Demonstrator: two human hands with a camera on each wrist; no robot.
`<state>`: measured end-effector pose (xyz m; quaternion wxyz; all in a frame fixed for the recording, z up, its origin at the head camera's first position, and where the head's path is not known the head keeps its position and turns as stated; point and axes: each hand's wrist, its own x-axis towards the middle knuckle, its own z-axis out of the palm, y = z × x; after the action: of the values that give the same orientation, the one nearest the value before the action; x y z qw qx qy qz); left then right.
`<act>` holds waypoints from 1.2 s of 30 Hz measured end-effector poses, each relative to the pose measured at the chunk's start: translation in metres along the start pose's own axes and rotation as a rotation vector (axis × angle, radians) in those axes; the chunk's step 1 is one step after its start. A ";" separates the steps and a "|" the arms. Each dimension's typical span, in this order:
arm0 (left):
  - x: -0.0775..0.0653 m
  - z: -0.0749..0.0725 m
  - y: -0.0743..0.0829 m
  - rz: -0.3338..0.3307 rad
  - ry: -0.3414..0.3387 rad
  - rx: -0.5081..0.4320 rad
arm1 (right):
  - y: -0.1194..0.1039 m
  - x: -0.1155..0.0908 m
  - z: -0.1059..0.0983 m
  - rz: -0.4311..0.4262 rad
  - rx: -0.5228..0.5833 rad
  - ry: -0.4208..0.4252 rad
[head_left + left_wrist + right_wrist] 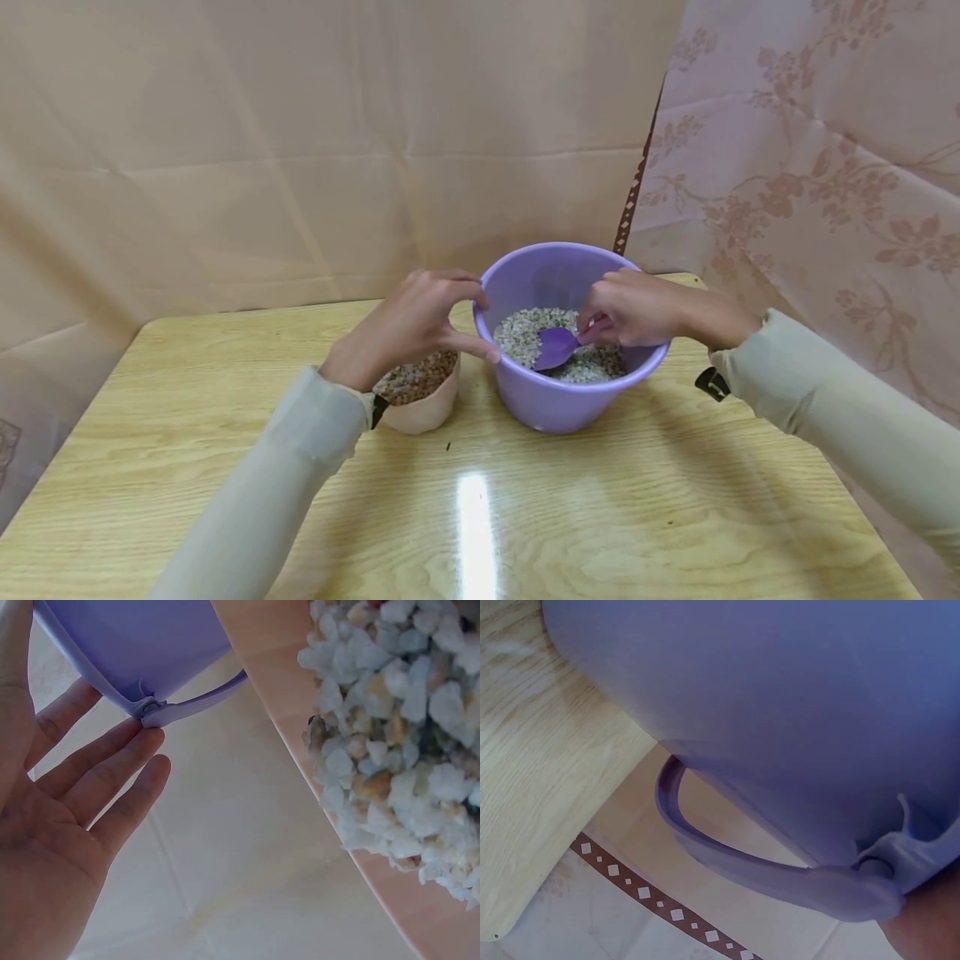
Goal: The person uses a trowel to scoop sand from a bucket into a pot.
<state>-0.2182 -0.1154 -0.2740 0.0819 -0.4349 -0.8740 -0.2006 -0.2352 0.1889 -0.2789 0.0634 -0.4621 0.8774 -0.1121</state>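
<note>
A purple bucket [558,408], holding pale gravel [525,333], stands near the far edge of the table. My left hand [420,321] holds its left rim, thumb toward the front and fingers toward the back. In the left wrist view, fingertips [154,739] touch the rim beside the handle hinge. Inside the bucket, my right hand [637,308] grips the handle of a purple scoop [557,346], whose blade lies at the gravel. Partly under my left hand is a peach-coloured pot [431,408] full of small stones [420,379].
The wooden table [562,500] has a glare streak toward its front. Beige cloth [300,167] hangs behind it, and a flowered cloth [825,183] hangs at the right. The bucket's carrying handle [742,866] hangs down outside its wall. A dark speck lies before the pot.
</note>
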 end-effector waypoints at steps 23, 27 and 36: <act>0.000 -0.001 0.001 -0.002 -0.004 -0.001 | -0.003 0.000 0.004 0.045 0.100 0.054; -0.001 -0.001 0.001 0.001 0.002 -0.003 | -0.003 0.000 0.003 0.049 0.115 0.058; -0.001 0.000 0.001 0.007 0.002 -0.005 | -0.003 -0.001 0.001 0.030 0.167 0.061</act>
<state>-0.2173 -0.1156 -0.2739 0.0824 -0.4380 -0.8718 -0.2031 -0.2314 0.1879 -0.2794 0.0767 -0.4382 0.8734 -0.1981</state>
